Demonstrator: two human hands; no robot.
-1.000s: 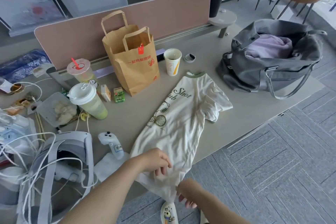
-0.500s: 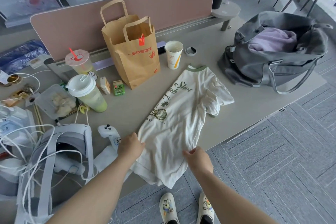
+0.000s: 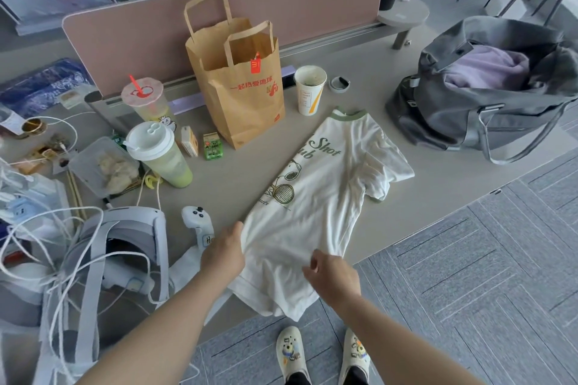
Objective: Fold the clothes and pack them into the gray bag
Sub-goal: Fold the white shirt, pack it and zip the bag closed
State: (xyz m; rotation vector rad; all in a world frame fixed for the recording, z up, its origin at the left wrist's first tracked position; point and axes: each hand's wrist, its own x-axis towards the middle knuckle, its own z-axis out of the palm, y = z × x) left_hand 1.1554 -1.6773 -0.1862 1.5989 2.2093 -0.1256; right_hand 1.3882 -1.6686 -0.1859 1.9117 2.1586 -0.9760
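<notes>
Desk (image 3: 438, 166): T-shirt (image 3: 316, 206) print reads "Shot", possibly "Club".

A cream T-shirt (image 3: 316, 197) with green collar trim and a tennis cartoon print lies diagonally on a gray desk (image 3: 438, 172), its hem hanging over the near edge. The left hand (image 3: 223, 251) grips the shirt's left side; the right hand (image 3: 336, 277) pinches fabric near the hem. An open gray bag (image 3: 469, 116) holding lilac clothing (image 3: 488, 67) sits at the far right. A brown paper bag (image 3: 240, 84) stands behind.

Soft even daylight, faint shadows, slight blur (edges bowed)
</notes>
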